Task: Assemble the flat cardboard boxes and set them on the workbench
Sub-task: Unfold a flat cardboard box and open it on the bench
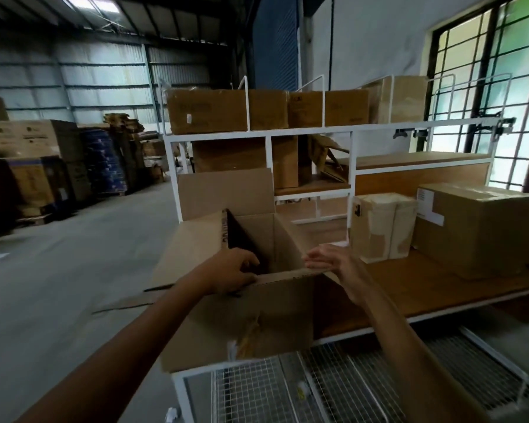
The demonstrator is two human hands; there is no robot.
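Hands (pixel 232 271) at near rim of box (pixel 251 312)

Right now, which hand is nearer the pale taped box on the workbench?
Right. The right hand is just left of the pale taped box; the left hand grips the open box farther left.

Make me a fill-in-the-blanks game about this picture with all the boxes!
The box the person holds is ___ at the top.
Its near edge is gripped by the ___ hand.
The big taped box stands on the ___.
Bright light comes in through the barred ___ on the right.
Missing words: open; left; workbench; window.
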